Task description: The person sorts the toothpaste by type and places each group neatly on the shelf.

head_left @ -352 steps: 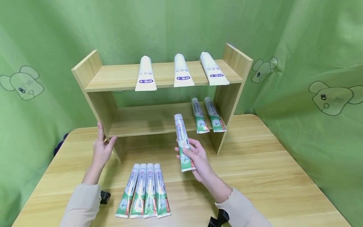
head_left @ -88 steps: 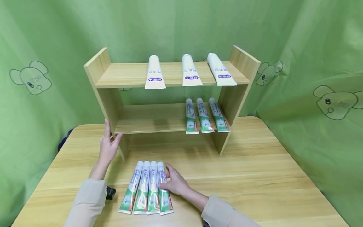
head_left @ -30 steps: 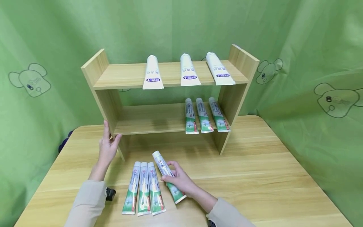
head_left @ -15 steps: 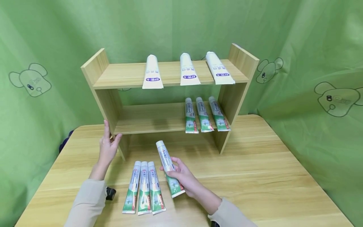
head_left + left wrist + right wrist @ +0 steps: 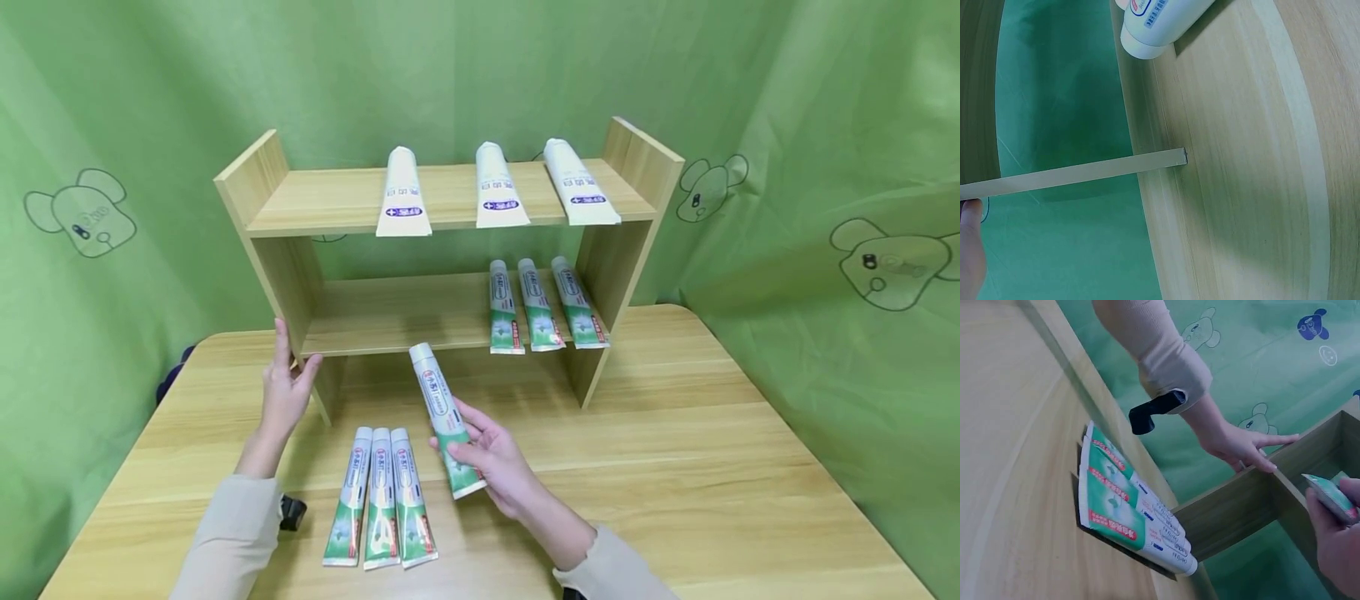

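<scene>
My right hand (image 5: 504, 462) grips a green-and-white toothpaste tube (image 5: 437, 400) by its lower part, thumb on the front, cap tilted up to the left. Its cap overlaps the front edge of the middle board of a wooden shelf (image 5: 330, 197). My left hand (image 5: 283, 398) holds the shelf's left side panel near that board, index finger along the outside and thumb at the inner front edge. Three matching toothpaste tubes (image 5: 381, 500) lie side by side on the table, caps toward the shelf. In the right wrist view, the held tube (image 5: 1333, 499) shows only its crimped end.
Three more green-and-white tubes (image 5: 540, 310) lie at the right of the middle board, caps backward. On the top board lie three white tubes (image 5: 497, 190), their flat ends over the front edge. Green curtains (image 5: 435, 67) hang behind the wooden table (image 5: 697, 467).
My right hand has taken the rightmost tube from the table row and raised it toward the shelf. Earlier, it added a third tube to the middle board. My left hand keeps its place.
</scene>
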Motion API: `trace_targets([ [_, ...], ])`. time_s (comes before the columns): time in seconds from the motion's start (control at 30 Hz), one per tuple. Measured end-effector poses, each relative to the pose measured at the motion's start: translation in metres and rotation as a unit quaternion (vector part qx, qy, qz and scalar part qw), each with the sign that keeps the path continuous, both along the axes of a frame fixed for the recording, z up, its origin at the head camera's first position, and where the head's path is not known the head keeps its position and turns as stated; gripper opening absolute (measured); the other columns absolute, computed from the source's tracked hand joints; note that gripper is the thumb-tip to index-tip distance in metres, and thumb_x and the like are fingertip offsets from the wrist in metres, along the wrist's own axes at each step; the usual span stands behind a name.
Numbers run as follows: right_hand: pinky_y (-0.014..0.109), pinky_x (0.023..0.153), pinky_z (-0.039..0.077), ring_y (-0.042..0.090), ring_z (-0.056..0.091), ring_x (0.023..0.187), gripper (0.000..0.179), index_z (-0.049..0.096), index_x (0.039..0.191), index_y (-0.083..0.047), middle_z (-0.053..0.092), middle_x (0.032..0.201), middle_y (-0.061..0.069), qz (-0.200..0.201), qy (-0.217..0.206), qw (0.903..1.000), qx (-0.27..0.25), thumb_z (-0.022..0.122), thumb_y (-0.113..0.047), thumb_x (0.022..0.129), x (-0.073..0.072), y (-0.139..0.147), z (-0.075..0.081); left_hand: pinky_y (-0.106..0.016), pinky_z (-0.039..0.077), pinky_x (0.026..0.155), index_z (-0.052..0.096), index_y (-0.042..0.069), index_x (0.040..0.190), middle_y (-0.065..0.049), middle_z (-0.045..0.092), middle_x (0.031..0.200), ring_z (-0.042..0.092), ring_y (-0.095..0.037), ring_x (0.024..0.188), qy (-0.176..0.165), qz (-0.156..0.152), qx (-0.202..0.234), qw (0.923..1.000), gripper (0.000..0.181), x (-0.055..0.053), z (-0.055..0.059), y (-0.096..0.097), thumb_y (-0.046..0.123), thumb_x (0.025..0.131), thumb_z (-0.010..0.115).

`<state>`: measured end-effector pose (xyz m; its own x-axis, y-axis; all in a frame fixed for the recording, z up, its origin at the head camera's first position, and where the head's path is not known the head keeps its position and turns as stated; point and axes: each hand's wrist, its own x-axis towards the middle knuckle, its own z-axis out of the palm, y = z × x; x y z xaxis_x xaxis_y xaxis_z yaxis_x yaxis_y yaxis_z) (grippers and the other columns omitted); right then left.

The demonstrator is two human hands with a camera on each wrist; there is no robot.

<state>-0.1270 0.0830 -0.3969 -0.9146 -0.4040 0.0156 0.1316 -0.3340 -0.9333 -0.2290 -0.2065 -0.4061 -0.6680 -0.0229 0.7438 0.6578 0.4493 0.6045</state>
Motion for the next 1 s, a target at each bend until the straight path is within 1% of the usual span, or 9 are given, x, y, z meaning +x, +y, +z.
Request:
trace_targets([
  [0.1,0.031,0.088,0.053,0.013,0.064,0.094,0.061,0.027,0.139,0.002,0.043,0.132,0.027,-0.055,-0.012,0.9984,-0.006,0.052,0.009,0.084,0.001,-0.001,0.005,-0.055,0.048,0.076,0.007,0.031,0.147,-0.043,0.038,0.124,0.047,-0.058,0.101,0.001,0.003,-0.002,1.0,0.091,0.0,-0.001,0.0,-0.008,0.083,0.059],
  [0.23,0.027,0.08,0.057,0.014,0.065,0.087,0.052,0.029,0.134,0.003,0.051,0.125,0.025,-0.099,-0.031,0.9941,-0.033,0.05,0.007,0.086,0.0,-0.004,0.014,-0.056,0.048,0.077,0.006,0.032,0.147,-0.043,0.038,0.123,0.047,-0.058,0.102,-0.001,0.008,-0.005,1.0,0.091,0.0,0.0,0.001,-0.009,0.084,0.057],
  [0.33,0.025,0.075,0.058,0.014,0.065,0.083,0.048,0.031,0.133,0.001,0.055,0.119,0.019,-0.121,-0.038,0.9907,-0.05,0.048,0.006,0.088,-0.003,-0.006,0.021,-0.059,0.046,0.076,0.007,0.032,0.147,-0.045,0.038,0.122,0.046,-0.059,0.101,0.001,0.006,-0.005,1.0,0.091,0.006,0.008,0.005,-0.012,0.084,0.056],
  [0.4,0.023,0.075,0.058,0.014,0.065,0.083,0.048,0.031,0.134,0.0,0.055,0.119,0.017,-0.131,-0.034,0.9893,-0.054,0.047,0.004,0.089,-0.005,-0.007,0.025,-0.06,0.045,0.076,0.007,0.033,0.147,-0.046,0.037,0.121,0.045,-0.06,0.101,0.003,0.005,-0.006,1.0,0.091,0.012,0.014,0.008,-0.013,0.083,0.055],
  [0.5,0.021,0.078,0.056,0.013,0.064,0.087,0.049,0.029,0.137,-0.001,0.048,0.128,0.021,-0.135,-0.023,0.9885,-0.065,0.046,0.002,0.091,-0.008,-0.007,0.03,-0.06,0.045,0.076,0.007,0.033,0.146,-0.047,0.037,0.12,0.045,-0.061,0.1,0.006,0.009,-0.012,0.9999,0.092,0.02,0.023,0.013,-0.014,0.083,0.054],
  [0.6,0.019,0.084,0.053,0.014,0.06,0.096,0.053,0.024,0.141,-0.002,0.034,0.14,0.021,-0.128,-0.012,0.9885,-0.079,0.044,0.002,0.092,-0.011,-0.008,0.036,-0.06,0.046,0.076,0.007,0.033,0.147,-0.048,0.036,0.12,0.045,-0.061,0.1,0.007,0.011,-0.014,0.9998,0.092,0.023,0.025,0.015,-0.016,0.083,0.053],
  [0.73,0.019,0.092,0.048,0.017,0.052,0.108,0.064,0.016,0.145,-0.005,0.022,0.147,0.014,-0.12,-0.003,0.9883,-0.094,0.042,0.008,0.088,-0.014,-0.011,0.043,-0.06,0.047,0.074,0.007,0.032,0.147,-0.048,0.037,0.118,0.046,-0.061,0.099,0.021,0.013,-0.017,0.9996,0.094,0.021,0.025,0.015,-0.017,0.082,0.054],
  [0.83,0.019,0.096,0.045,0.016,0.048,0.111,0.071,0.011,0.146,-0.006,0.017,0.149,0.013,-0.111,-0.004,0.9881,-0.107,0.041,0.012,0.085,-0.017,-0.012,0.047,-0.058,0.048,0.071,0.008,0.03,0.147,-0.048,0.038,0.117,0.047,-0.061,0.097,0.036,0.017,-0.022,0.999,0.095,0.02,0.024,0.014,-0.018,0.08,0.055],
  [1.0,0.019,0.1,0.042,0.026,0.042,0.123,0.072,0.006,0.145,0.0,0.015,0.149,0.018,-0.103,-0.016,0.989,-0.105,0.04,0.015,0.083,-0.023,-0.012,0.05,-0.057,0.049,0.071,0.008,0.03,0.147,-0.048,0.038,0.118,0.047,-0.06,0.097,0.037,0.019,-0.026,0.9988,0.095,0.02,0.024,0.014,-0.018,0.08,0.055],
])
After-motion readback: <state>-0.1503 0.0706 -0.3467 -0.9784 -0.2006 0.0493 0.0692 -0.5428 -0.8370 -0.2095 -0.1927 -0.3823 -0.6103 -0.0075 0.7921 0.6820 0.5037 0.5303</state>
